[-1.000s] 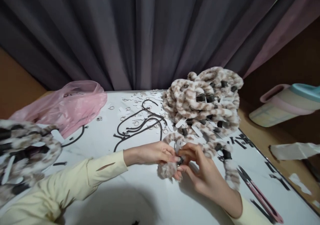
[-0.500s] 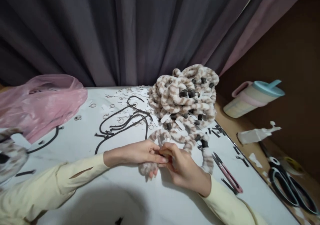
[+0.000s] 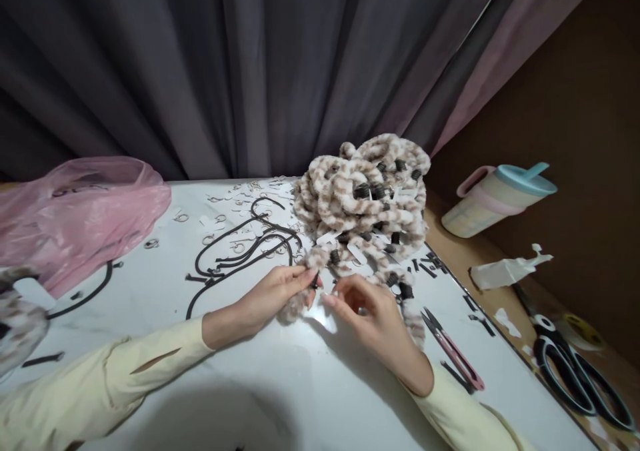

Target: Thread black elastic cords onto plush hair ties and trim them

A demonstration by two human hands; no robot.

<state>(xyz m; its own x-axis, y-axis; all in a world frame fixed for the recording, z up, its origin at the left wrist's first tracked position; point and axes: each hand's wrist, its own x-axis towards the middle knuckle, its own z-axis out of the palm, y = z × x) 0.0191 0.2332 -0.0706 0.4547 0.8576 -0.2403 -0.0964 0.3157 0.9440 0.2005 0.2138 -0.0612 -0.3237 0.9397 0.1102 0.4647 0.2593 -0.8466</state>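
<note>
White oblong tags (image 3: 357,254) poke out of the heap of brown-and-white striped plush cords (image 3: 345,201); any print on them is too small to read. Dark marks on the crumpled translucent pink plastic bag (image 3: 95,211), toward the tabletop's (image 3: 350,411) far left corner, are illegible.

Half a second ago the hands met over the work; now they are apart. The left hand (image 3: 283,291) grips a fluffy brown-and-white plush piece (image 3: 290,309), its fingers closed beside a small black band (image 3: 315,279) and covering part of the piece. It is held above the tabletop's middle, in front of the heap. The right hand (image 3: 373,311) is just beside it, fingers bent and thumb near the index; whether they pinch anything, I cannot tell.

Thin black cords (image 3: 213,279) lie beyond the left wrist, with small metal rings scattered toward the far edge. Pink-handled thread snips (image 3: 457,351) lie near the right edge. Past that edge are a cream tumbler with a turquoise lid (image 3: 493,197) and large black-handled scissors (image 3: 550,337).
</note>
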